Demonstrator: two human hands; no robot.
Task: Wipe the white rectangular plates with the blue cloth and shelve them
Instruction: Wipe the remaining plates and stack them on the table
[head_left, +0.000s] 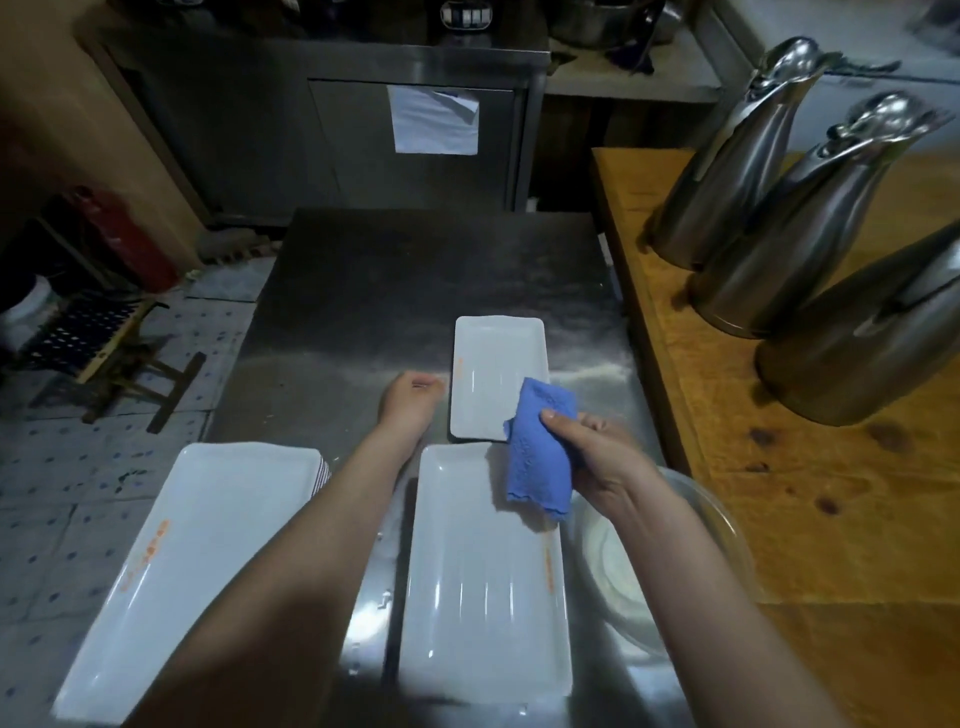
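Observation:
Three white rectangular plates lie on the steel table (363, 291). A small plate (488, 374) sits in the middle, a larger plate (483, 597) lies near me, and a stack of plates (171, 561) hangs over the near left edge. My right hand (597, 457) grips a folded blue cloth (540, 447) above the near end of the small plate. My left hand (410, 400) is beside the small plate's left rim, fingers curled at its edge; I cannot tell whether it holds the rim.
Three steel jugs (779, 223) stand on a wooden counter (831, 493) to the right. A glass bowl (623, 571) sits at the table's near right. A steel cabinet (363, 130) stands beyond the table. A stool (104, 343) and red cylinder (124, 239) are on the floor at left.

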